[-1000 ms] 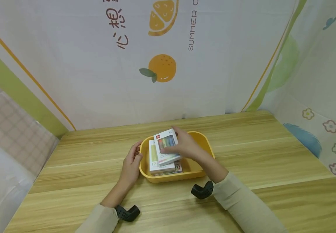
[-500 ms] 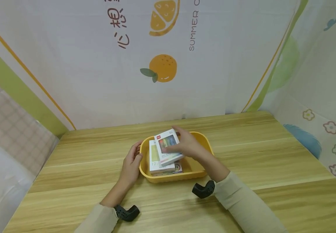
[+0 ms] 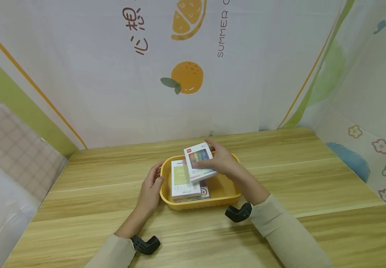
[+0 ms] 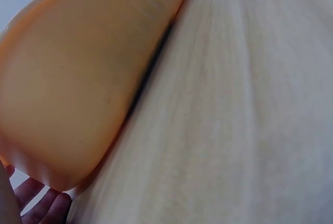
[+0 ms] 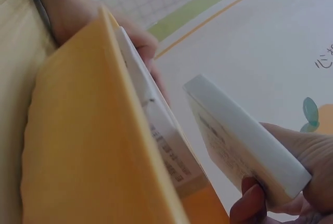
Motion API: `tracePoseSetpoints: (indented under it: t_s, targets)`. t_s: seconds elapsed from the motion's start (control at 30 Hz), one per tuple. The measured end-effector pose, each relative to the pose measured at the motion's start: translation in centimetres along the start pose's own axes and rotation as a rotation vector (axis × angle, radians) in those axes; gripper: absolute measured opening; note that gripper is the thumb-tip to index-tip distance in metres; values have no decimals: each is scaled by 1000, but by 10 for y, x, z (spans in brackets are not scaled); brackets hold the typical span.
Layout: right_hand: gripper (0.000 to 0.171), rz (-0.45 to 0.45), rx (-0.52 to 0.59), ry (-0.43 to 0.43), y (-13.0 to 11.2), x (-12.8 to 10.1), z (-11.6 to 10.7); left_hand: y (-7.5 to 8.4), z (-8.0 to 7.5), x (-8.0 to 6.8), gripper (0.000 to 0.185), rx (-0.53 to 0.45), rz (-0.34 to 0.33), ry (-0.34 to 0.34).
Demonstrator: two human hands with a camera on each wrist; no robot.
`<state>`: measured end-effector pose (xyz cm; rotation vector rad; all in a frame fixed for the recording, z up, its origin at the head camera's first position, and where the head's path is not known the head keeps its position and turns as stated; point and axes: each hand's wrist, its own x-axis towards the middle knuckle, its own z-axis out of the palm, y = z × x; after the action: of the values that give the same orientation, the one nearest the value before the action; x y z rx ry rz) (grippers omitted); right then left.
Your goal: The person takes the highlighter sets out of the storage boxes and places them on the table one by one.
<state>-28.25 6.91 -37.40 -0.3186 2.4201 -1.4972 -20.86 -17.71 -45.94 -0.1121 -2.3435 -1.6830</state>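
Note:
A yellow plastic basket [image 3: 199, 204] stands on the wooden table. My left hand [image 3: 151, 188] grips its left end, thumb at the rim and fingers along the outer wall. In my right hand [image 3: 224, 160] I pinch a small white box [image 3: 193, 175] with a window showing rainbow-coloured contents. It is tilted above the basket, and the right wrist view shows a gap between this box [image 5: 234, 120] and the basket rim. Inside lies a white box with a green panel [image 3: 180, 178] marked 12, on top of a colourful flat package [image 3: 205, 192], mostly hidden.
The wood-grain table [image 3: 106, 178] extends around the basket on all sides. Behind it hangs a white cloth [image 3: 112, 93] printed with oranges. Each wrist carries a black curved device [image 3: 146, 245].
My right hand has lifted the small white box up and to the right, uncovering more of the green-panelled box below. My left hand stays at the basket's end.

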Motion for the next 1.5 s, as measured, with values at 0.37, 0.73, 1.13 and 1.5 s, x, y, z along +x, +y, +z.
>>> tracePoseSetpoints:
  t_s: [0.37, 0.73, 1.13, 1.5]
  targets:
    - [107, 5, -23, 12, 1, 2, -14, 3, 0, 0, 50, 1, -13, -5]
    - [95, -18, 156, -17, 0, 3, -22, 5, -1, -1, 51, 7, -7, -8]
    - [83, -10, 292, 50, 1, 5, -27, 6, -1, -3, 50, 8, -26, -11]
    - [68, 34, 461, 64, 4, 8, -42, 4, -1, -4, 51, -6, -9, -20]
